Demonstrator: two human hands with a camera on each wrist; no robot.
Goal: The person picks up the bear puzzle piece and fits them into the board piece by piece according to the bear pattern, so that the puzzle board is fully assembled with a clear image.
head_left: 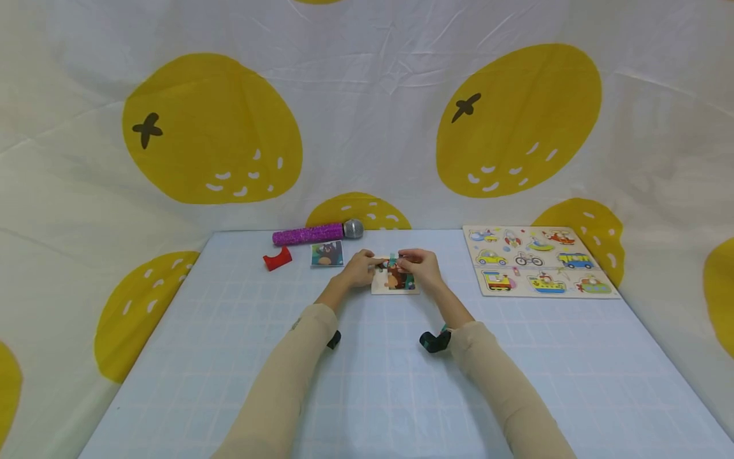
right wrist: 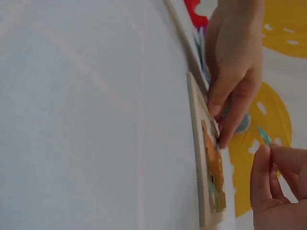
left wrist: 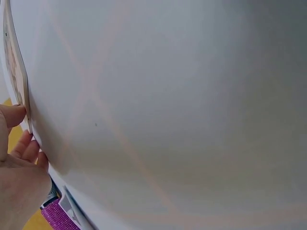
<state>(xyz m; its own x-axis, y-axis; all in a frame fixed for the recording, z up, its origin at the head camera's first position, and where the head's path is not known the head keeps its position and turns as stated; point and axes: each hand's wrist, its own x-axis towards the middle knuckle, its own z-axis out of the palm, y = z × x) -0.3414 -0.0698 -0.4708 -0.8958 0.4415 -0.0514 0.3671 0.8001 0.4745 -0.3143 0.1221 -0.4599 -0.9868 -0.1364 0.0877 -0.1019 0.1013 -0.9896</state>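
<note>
A small wooden jigsaw puzzle board (head_left: pixel 395 292) with a brown bear picture lies in front of me, partly filled. My left hand (head_left: pixel 359 269) grips its left edge, the thumb over the top and the other fingers along the side, as the left wrist view shows. My right hand (head_left: pixel 423 266) pinches a small puzzle piece (right wrist: pixel 264 135) with teal on it between thumb and fingertips, held above the board's upper right part. Fingers hide most of that piece. Just left of my left hand lies a square picture card (head_left: pixel 327 254) with a bear on it.
At the back left lie a purple glittery microphone (head_left: pixel 309 234) and a red curved block (head_left: pixel 278 259). A larger wooden peg board of vehicles (head_left: pixel 516 271) lies at the right. Behind the table (head_left: pixel 378 382) hangs a white cloth with yellow fruit shapes.
</note>
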